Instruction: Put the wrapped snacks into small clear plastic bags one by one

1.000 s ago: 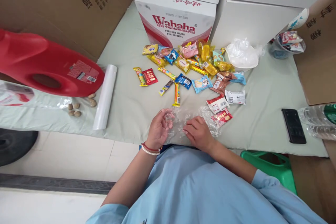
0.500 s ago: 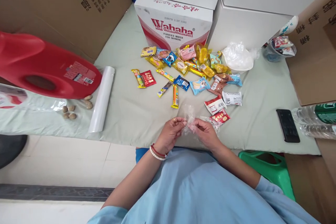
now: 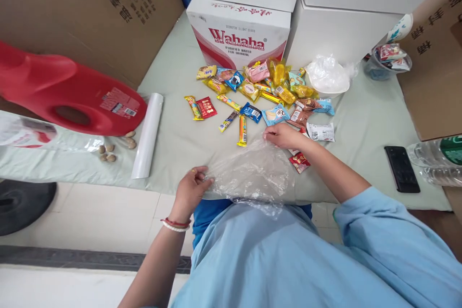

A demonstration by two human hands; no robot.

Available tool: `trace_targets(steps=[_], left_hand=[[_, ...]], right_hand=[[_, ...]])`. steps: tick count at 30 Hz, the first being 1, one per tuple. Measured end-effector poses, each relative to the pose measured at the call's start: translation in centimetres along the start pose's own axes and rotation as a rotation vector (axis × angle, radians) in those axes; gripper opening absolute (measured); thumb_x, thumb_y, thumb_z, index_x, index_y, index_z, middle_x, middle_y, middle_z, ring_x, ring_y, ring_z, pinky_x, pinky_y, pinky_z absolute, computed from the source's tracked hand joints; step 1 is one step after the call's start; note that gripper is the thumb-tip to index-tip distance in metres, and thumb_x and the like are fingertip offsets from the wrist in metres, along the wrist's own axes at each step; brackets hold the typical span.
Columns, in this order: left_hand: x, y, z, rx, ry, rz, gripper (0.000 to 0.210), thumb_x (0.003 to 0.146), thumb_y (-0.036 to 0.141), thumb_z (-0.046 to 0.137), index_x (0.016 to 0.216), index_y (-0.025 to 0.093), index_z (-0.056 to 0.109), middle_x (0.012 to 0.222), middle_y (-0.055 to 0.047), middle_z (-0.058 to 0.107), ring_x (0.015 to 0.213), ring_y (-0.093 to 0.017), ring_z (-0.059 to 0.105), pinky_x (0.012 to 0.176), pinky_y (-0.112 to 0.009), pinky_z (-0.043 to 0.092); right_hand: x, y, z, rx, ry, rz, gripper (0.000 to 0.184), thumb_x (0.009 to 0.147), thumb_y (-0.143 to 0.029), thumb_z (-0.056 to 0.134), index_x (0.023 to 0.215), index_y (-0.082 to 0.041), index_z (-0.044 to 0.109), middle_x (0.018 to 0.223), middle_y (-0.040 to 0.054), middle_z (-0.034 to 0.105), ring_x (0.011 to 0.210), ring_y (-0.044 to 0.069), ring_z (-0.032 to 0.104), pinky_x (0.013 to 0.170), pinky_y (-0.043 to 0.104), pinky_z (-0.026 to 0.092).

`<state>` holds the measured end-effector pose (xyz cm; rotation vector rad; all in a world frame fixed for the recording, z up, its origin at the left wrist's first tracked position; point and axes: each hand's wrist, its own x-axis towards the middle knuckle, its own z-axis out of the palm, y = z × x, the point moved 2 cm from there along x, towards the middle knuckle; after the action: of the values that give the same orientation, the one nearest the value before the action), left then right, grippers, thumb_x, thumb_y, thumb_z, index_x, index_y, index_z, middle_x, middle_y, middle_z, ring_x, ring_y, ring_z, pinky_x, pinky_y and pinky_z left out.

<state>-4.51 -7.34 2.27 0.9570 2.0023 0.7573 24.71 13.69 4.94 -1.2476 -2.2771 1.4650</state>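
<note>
A clear plastic bag (image 3: 258, 173) is stretched between my hands at the table's front edge, its lower part hanging against the blue shirt. My left hand (image 3: 193, 185) pinches the bag's left end between thumb and fingers. At the upper right corner of the bag, my right hand (image 3: 283, 135) is closed on the film. Just beyond lie wrapped snacks: a yellow snack bar (image 3: 242, 131), a dark blue packet (image 3: 250, 112) and a light blue packet (image 3: 275, 114). A red packet (image 3: 300, 162) sits under my right forearm, partly hidden.
A white roll (image 3: 147, 135) and a red jug (image 3: 72, 91) lie left, with several nuts (image 3: 107, 153) nearby. Behind the snacks stand a Wahaha box (image 3: 240, 33) and a white bowl (image 3: 327, 87) holding crumpled plastic. A phone (image 3: 402, 168) and bottles (image 3: 438, 154) lie right.
My hands have moved apart, the left one leftward and the right one up and away from me. The bunched plastic bag has spread out wide between them.
</note>
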Motion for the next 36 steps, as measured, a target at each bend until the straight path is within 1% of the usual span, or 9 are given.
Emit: trace_targets(steps=[4, 6, 8, 12, 17, 21, 24, 31, 36], left_hand=[[-2.0, 2.4, 0.1, 0.415, 0.482, 0.439, 0.043, 0.080, 0.016, 0.061, 0.123, 0.017, 0.068, 0.132, -0.020, 0.057, 0.124, -0.036, 0.054, 0.109, -0.057, 0.044], [-2.6, 3.9, 1.5, 0.434, 0.347, 0.707, 0.034, 0.086, 0.012, 0.053, 0.113, 0.022, 0.071, 0.128, -0.016, 0.062, 0.126, -0.033, 0.056, 0.110, -0.054, 0.044], [-2.5, 5.1, 3.5, 0.450, 0.028, 0.831, 0.031, 0.091, 0.011, 0.048, 0.107, 0.026, 0.071, 0.120, -0.013, 0.067, 0.111, -0.029, 0.064, 0.098, -0.045, 0.051], [-1.8, 5.8, 6.6, 0.760, -0.337, 0.703, 0.030, 0.094, 0.012, 0.046, 0.112, 0.022, 0.069, 0.118, -0.013, 0.067, 0.072, -0.021, 0.064, 0.065, -0.035, 0.048], [-1.8, 5.5, 7.3, 0.775, -0.116, 0.847, 0.027, 0.101, 0.016, 0.047, 0.114, 0.021, 0.070, 0.117, -0.016, 0.071, 0.106, -0.030, 0.066, 0.084, -0.041, 0.050], [-0.4, 4.1, 7.2, 0.608, -0.039, 0.921, 0.035, 0.102, 0.023, 0.052, 0.134, 0.022, 0.066, 0.145, -0.016, 0.064, 0.140, -0.033, 0.055, 0.114, -0.050, 0.039], [0.9, 2.7, 7.0, 0.643, 0.007, 0.843, 0.050, 0.103, 0.035, 0.055, 0.151, 0.022, 0.055, 0.163, -0.018, 0.046, 0.152, -0.038, 0.042, 0.123, -0.063, 0.026], [1.4, 1.4, 6.8, 0.800, 0.041, 0.802, 0.062, 0.107, 0.046, 0.041, 0.162, 0.017, 0.039, 0.170, -0.019, 0.031, 0.156, -0.037, 0.037, 0.125, -0.071, 0.017], [1.4, 1.6, 7.1, 0.830, 0.062, 0.784, 0.073, 0.106, 0.052, 0.039, 0.164, 0.009, 0.030, 0.170, -0.019, 0.032, 0.157, -0.036, 0.035, 0.127, -0.069, 0.018]], right_hand=[[4.6, -2.6, 1.5, -0.297, -0.147, -0.204, 0.019, 0.089, -0.019, 0.059, 0.072, -0.018, 0.068, 0.065, -0.0018, 0.062, 0.063, 0.012, 0.048, 0.063, 0.026, 0.031], [6.3, -3.7, 2.2, -0.335, -0.229, -0.263, 0.017, 0.089, -0.018, 0.061, 0.076, -0.018, 0.071, 0.069, -0.0011, 0.066, 0.065, 0.013, 0.051, 0.065, 0.026, 0.032], [7.6, -4.7, 2.5, -0.373, -0.305, -0.304, 0.017, 0.091, -0.019, 0.063, 0.079, -0.017, 0.074, 0.072, -0.0007, 0.068, 0.069, 0.014, 0.054, 0.067, 0.026, 0.034], [8.4, -6.1, 0.9, -0.574, -0.132, -0.260, 0.020, 0.091, -0.013, 0.061, 0.103, -0.014, 0.077, 0.097, 0.0072, 0.073, 0.086, 0.020, 0.060, 0.079, 0.029, 0.040], [0.4, -6.9, 2.2, -0.676, 0.439, -0.361, 0.030, 0.103, -0.015, 0.044, 0.115, -0.013, 0.072, 0.115, 0.0172, 0.067, 0.108, 0.029, 0.057, 0.097, 0.042, 0.046], [-8.2, -3.7, 8.9, -0.613, 0.248, -0.701, 0.026, 0.101, -0.014, 0.050, 0.110, -0.019, 0.074, 0.113, 0.0130, 0.074, 0.103, 0.025, 0.063, 0.092, 0.040, 0.054], [-11.3, 0.8, 10.6, -0.565, 0.216, -0.543, 0.028, 0.102, -0.022, 0.056, 0.125, -0.022, 0.072, 0.136, 0.0136, 0.070, 0.126, 0.029, 0.062, 0.104, 0.048, 0.054], [-10.9, 3.1, 2.6, -0.455, 0.473, -0.106, 0.036, 0.108, -0.038, 0.048, 0.131, -0.022, 0.069, 0.132, 0.0146, 0.072, 0.119, 0.029, 0.069, 0.100, 0.048, 0.057], [-1.6, -2.3, -2.0, -0.587, 0.465, -0.132, 0.033, 0.107, -0.036, 0.047, 0.118, -0.020, 0.073, 0.111, 0.0122, 0.076, 0.107, 0.029, 0.069, 0.096, 0.043, 0.054]])
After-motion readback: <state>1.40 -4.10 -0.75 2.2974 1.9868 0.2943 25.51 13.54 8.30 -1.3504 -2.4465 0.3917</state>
